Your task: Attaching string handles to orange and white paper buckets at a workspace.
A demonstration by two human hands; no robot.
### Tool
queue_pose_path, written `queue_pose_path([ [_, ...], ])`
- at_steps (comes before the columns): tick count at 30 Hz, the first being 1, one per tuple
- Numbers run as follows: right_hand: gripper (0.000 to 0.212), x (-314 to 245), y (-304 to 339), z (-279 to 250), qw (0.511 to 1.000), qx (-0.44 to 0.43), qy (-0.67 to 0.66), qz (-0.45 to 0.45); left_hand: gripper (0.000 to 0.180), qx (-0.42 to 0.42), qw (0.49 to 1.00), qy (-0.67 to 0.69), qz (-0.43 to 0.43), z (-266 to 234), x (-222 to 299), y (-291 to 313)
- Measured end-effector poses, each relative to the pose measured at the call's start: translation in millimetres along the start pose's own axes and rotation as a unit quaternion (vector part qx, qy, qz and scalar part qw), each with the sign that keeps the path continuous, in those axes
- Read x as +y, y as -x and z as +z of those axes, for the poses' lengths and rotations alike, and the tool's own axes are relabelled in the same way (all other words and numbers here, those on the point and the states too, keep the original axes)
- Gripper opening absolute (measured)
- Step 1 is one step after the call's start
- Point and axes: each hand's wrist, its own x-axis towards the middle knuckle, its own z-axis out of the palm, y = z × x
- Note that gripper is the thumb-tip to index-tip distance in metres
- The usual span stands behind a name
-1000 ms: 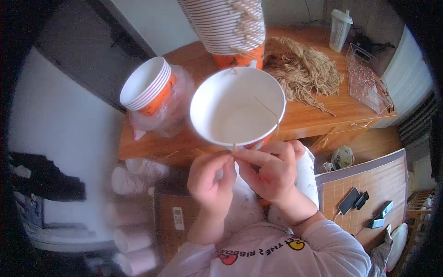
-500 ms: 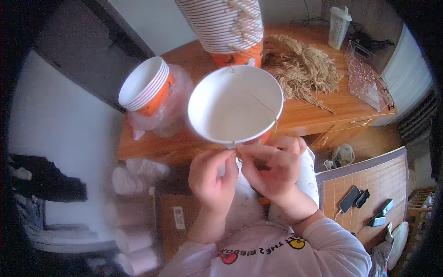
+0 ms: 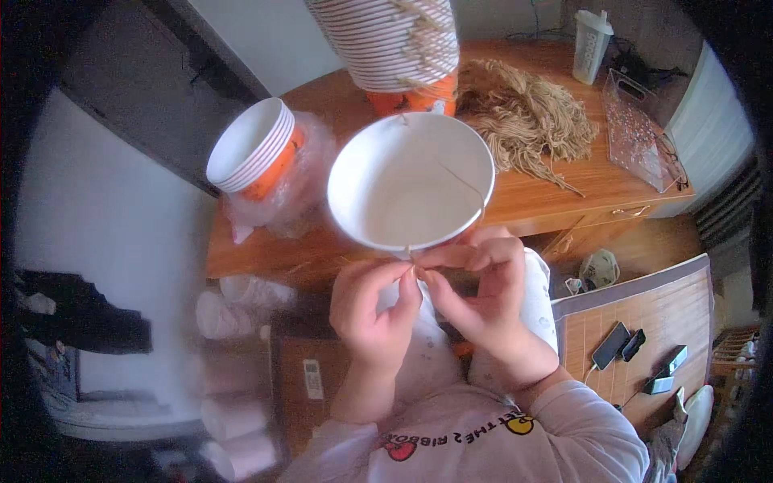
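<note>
A large white-lined paper bucket [image 3: 394, 181] with an orange outside stands tilted at the table's front edge, its mouth facing me. Thin tan twine [image 3: 409, 250] passes through the near rim, and a loose strand crosses the right side of the mouth. Just below that rim, my left hand [image 3: 369, 310] pinches the twine between thumb and forefinger. My right hand [image 3: 487, 294] meets it there, thumb and fingertips also closed on the twine. Any knot between the fingertips is too small to make out.
Behind the bucket rises a tall stack of buckets [image 3: 394, 48] with twine hanging on it. A heap of twine [image 3: 531, 121] lies to its right, near a clear tray [image 3: 636, 133] and a lidded cup [image 3: 592, 48]. More nested buckets [image 3: 254, 149] in plastic wrap stand left.
My right hand's fingers have shifted and straightened a little, with the thumb now lower against the twine. My left hand has barely moved, and the bucket stays in place.
</note>
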Motion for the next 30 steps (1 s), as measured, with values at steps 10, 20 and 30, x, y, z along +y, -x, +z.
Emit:
queue_pose_path([
  [10, 0.043, -10, -7, -7, 0.992, -0.009, 0.110, -0.060, 0.013, -0.018, 1.000, 0.003, 0.025, -4, 3, 1],
  [20, 0.040, -4, 6, 1, 0.998, 0.033, -0.037, 0.050, 0.014, -0.016, 1.000, 0.011, -0.007, 0, 0, 4],
  [30, 0.041, -7, 4, -3, 0.988, -0.014, -0.110, 0.106, 0.013, -0.001, 1.000, 0.019, -0.005, 0, 1, 3],
])
